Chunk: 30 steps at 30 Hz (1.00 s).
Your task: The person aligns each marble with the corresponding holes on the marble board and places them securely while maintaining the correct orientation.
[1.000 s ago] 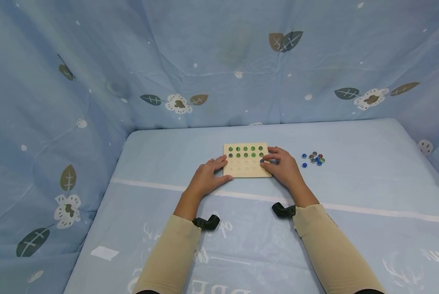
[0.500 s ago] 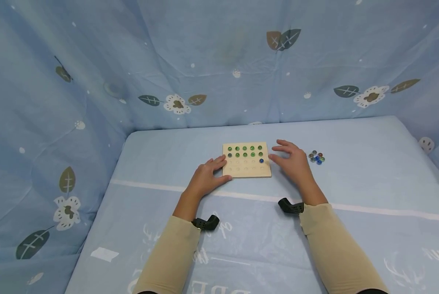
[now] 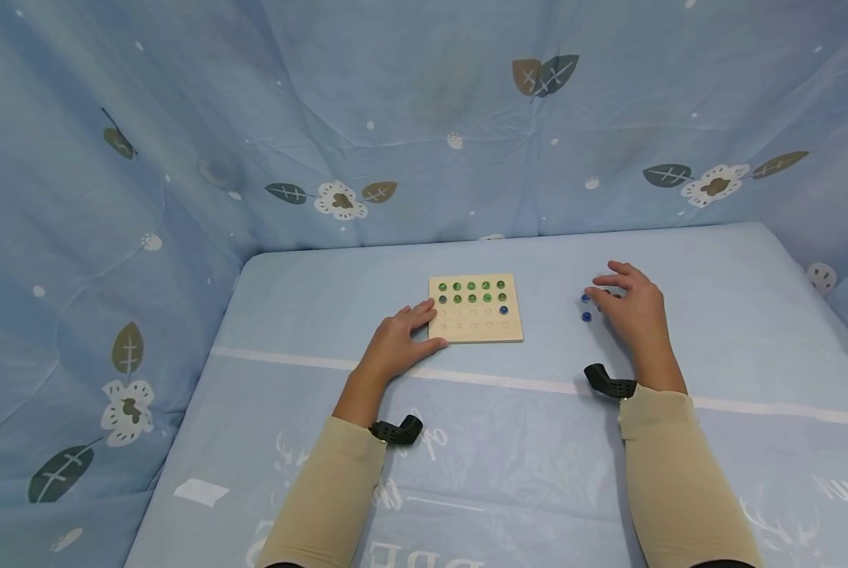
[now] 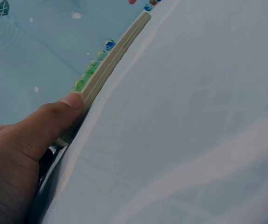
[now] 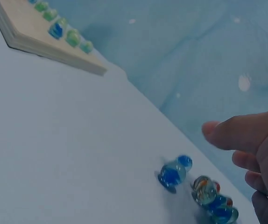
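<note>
A pale wooden board point(image 3: 475, 331) with rows of round hollows lies on the table. Marbles fill its two back rows, most of them green point(image 3: 472, 298); one blue marble point(image 3: 504, 310) sits at the right end of the third row. My left hand point(image 3: 397, 343) rests at the board's left side, fingertips on the left edge and thumb at the front corner. Over the loose marbles to the right is my right hand point(image 3: 635, 308), thumb and fingers apart, holding nothing. Beneath its thumb lie two blue marbles point(image 5: 172, 175), beside a mixed cluster of marbles point(image 5: 205, 190) that the hand partly hides in the head view.
A light blue patterned cloth covers the table point(image 3: 551, 465), and a matching curtain point(image 3: 409, 118) rises behind it and at the left. A whitish patch point(image 3: 201, 491) lies near the left front. Each wrist wears a black camera mount point(image 3: 397, 431).
My right hand has let go of the blue marble in the board's third row and moved right, over the loose marbles. The left hand has stayed at the board.
</note>
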Each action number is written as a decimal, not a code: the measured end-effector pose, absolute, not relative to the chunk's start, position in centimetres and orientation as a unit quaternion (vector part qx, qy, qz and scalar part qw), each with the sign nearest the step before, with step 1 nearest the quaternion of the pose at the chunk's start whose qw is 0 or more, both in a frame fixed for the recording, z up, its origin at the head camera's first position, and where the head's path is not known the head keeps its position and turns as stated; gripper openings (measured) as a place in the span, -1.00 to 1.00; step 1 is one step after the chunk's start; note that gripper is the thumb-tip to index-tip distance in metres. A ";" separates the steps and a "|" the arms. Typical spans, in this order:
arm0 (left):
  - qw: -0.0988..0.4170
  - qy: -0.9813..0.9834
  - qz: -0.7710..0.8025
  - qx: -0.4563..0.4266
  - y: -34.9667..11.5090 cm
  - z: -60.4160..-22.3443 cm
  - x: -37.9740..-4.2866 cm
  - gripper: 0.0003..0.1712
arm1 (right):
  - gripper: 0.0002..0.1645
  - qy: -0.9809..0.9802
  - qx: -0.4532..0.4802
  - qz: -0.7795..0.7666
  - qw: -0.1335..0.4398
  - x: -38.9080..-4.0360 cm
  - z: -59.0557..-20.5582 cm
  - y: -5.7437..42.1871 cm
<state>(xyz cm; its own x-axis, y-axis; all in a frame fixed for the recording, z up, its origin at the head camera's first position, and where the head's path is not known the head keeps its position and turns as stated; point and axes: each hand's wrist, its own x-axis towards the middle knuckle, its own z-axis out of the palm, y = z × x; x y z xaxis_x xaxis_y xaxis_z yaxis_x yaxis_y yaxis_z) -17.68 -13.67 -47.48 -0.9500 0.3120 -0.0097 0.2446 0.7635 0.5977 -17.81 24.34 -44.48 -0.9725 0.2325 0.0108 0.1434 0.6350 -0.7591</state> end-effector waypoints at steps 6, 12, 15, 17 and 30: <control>0.057 0.935 0.317 0.146 -13.7 -47.4 -17.6 -0.17 | -0.53 -0.913 -0.089 0.397 0.035 -17.9 -45.6 25.1; 0.054 0.935 0.317 0.150 -13.7 -47.5 -17.6 -0.17 | -0.55 -0.924 -0.071 0.374 0.023 -17.9 -45.9 25.0; 0.054 0.934 0.319 0.150 -13.7 -47.6 -17.7 -0.17 | -0.57 -0.928 -0.067 0.367 0.019 -18.0 -46.1 25.0; 0.055 0.934 0.320 0.149 -13.7 -47.6 -17.7 -0.17 | -0.58 -0.928 -0.065 0.365 0.016 -18.0 -46.1 25.0; 0.048 0.935 0.316 0.152 -13.7 -47.8 -17.8 -0.18 | -0.58 -0.937 -0.052 0.346 0.016 -18.2 -46.3 24.8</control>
